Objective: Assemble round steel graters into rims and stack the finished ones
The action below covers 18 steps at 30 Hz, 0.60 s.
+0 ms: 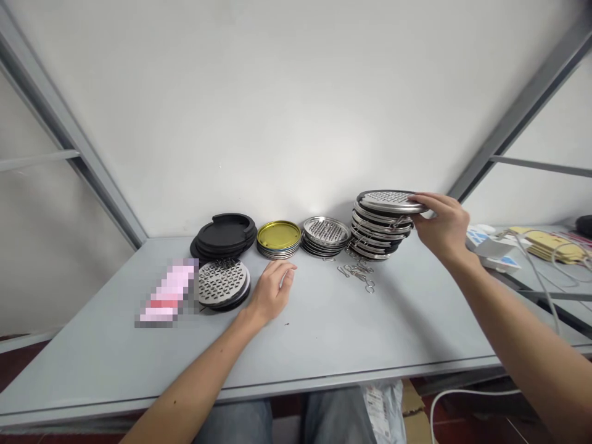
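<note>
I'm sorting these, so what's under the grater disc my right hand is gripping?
Below the grater disc: stacked black and silvery discs, edges and metal clips showing; their faces are covered.

Seeing right hand [441,225] gripping rim of top perforated disc [391,198] on tall stack [380,231] at right. Left hand [274,290] resting on grey table [324,345], palm down, in front of gold-topped stack [279,235]. Metal clips [358,271] lying loose near tall stack. Black discs [224,237] sitting at left, behind grater plate [222,283].
</note>
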### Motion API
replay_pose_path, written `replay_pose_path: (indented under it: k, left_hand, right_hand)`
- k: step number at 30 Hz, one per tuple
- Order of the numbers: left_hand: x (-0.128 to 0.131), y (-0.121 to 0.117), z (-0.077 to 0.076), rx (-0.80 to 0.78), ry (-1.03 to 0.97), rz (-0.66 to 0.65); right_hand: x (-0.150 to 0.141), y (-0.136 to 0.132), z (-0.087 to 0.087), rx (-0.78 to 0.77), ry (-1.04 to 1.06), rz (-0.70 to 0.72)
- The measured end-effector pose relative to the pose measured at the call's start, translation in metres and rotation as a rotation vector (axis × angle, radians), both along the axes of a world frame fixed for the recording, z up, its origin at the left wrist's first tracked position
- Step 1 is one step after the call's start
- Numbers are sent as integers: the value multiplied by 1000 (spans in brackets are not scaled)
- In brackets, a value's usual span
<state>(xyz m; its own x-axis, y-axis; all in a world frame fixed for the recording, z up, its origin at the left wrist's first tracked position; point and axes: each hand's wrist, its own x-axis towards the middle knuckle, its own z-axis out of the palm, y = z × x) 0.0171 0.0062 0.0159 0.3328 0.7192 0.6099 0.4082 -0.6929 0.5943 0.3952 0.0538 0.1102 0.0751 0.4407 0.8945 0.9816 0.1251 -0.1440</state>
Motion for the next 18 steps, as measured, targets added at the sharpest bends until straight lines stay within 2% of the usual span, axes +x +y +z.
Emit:
replay_pose_path:
  k: [5,13,18]
  left_hand:
    - [-2,0,1,-3,1,-2]
    - [2,4,-2,-22,18,58]
    - [2,5,-5,-13,24,78]
  right_hand:
    - [-4,8,-4,-9,61,10]
    - [15,11,1,-263,102,91]
    - [21,7,9,-468,147,67]
